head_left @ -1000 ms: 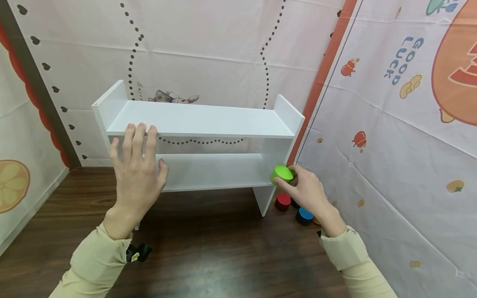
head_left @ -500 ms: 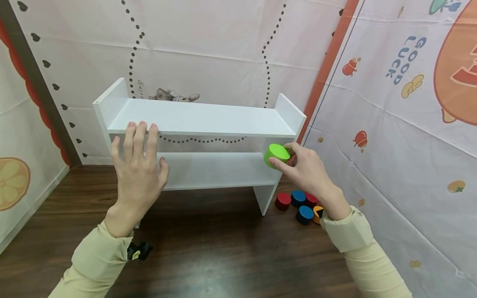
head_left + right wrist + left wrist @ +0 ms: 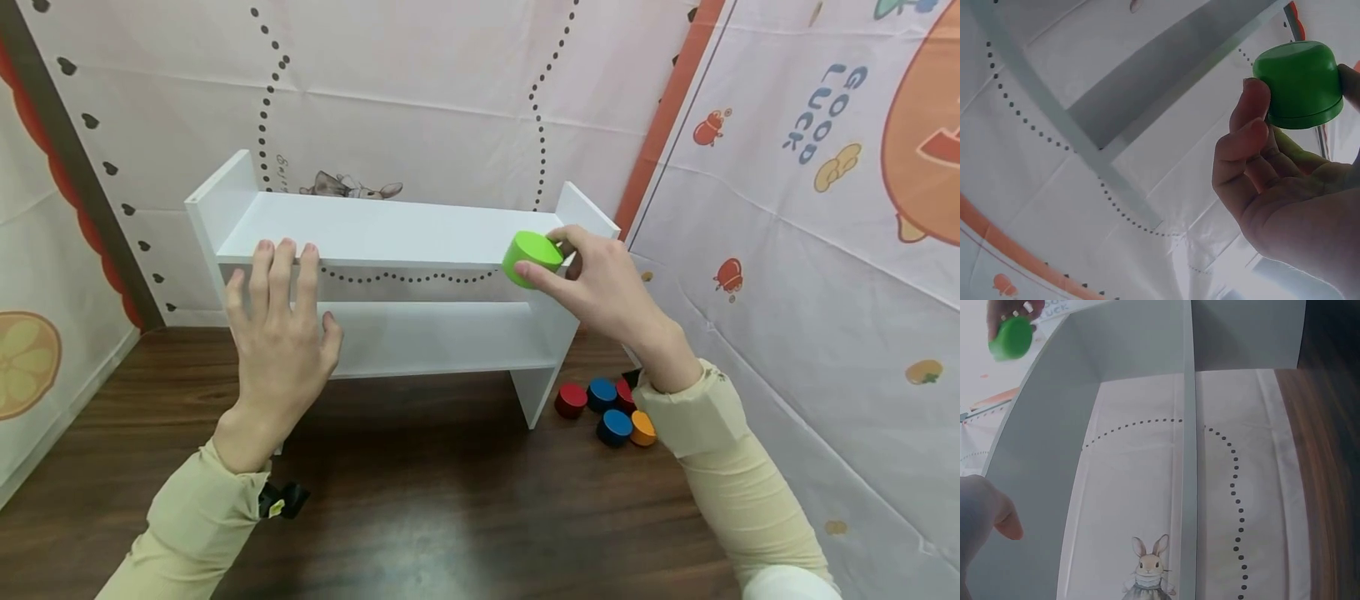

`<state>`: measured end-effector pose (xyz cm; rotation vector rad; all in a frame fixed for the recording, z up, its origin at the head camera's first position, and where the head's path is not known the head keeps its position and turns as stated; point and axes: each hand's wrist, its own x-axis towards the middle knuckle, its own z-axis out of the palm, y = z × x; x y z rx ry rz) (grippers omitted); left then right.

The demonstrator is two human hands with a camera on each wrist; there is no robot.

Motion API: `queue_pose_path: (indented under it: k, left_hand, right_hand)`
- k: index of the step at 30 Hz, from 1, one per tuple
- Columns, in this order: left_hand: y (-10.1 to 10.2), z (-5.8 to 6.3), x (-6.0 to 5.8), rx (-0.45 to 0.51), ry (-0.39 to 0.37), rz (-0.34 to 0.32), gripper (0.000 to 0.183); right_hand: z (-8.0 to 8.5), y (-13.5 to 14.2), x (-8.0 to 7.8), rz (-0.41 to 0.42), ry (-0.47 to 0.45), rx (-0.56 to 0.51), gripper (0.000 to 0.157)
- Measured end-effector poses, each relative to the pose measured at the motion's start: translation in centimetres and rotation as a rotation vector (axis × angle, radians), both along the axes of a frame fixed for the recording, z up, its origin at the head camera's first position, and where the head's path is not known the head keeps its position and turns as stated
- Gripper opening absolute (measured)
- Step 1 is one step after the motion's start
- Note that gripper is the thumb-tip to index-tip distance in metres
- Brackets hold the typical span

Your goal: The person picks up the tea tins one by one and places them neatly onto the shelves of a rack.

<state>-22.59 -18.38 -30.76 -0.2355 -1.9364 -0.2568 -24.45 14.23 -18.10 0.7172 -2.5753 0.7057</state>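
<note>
My right hand (image 3: 607,287) pinches a short green round container (image 3: 534,250) between thumb and fingers. It is held in front of the right end of the white shelf unit's upper board (image 3: 390,229). The right wrist view shows the green container (image 3: 1300,81) from below, with a seam near its lower edge. My left hand (image 3: 281,342) has its fingers extended, fingertips at the front edge of the upper board towards the left. In the left wrist view, part of the left hand (image 3: 985,515) lies over that board. The lower board (image 3: 442,337) runs beneath.
On the floor right of the shelf unit stand several similar containers: a red one (image 3: 571,401), a blue one (image 3: 615,427) and an orange one (image 3: 642,428) among them. The unit's right side panel (image 3: 585,212) rises above the upper board. Printed cloth (image 3: 420,108) hangs behind.
My right hand has lifted the green container from lower-shelf height up to the upper board and slightly left. The left hand keeps its place. More of the floor containers show now.
</note>
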Motion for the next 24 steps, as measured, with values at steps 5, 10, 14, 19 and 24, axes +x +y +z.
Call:
queue_pose_path:
  k: [5,10,14,19,24]
  left_hand:
    - [-0.1,0.1,0.0,0.004,-0.001,0.007,0.073]
    - [-0.1,0.1,0.0,0.007,-0.005,0.009,0.074]
    - [-0.1,0.1,-0.1,0.004,-0.009,0.003,0.074]
    - [-0.1,0.0,-0.2,0.000,-0.017,0.002,0.074]
    - [-0.1,-0.2,-0.1,0.001,-0.017,0.004,0.074]
  right_hand:
    - [1.4,-2.0,-0.8,0.015,-0.005,0.011,0.053]
    - [2.1,-4.0,-1.9,0.029,-0.019,0.008,0.053]
    - [2.1,-5.5,-3.1,0.029,-0.021,-0.007,0.053]
    - [1.6,-7.0,-4.8,0.012,-0.021,0.004,0.054]
    - [1.4,-8.3,-5.3,-0.001,-0.020,0.046,0.052]
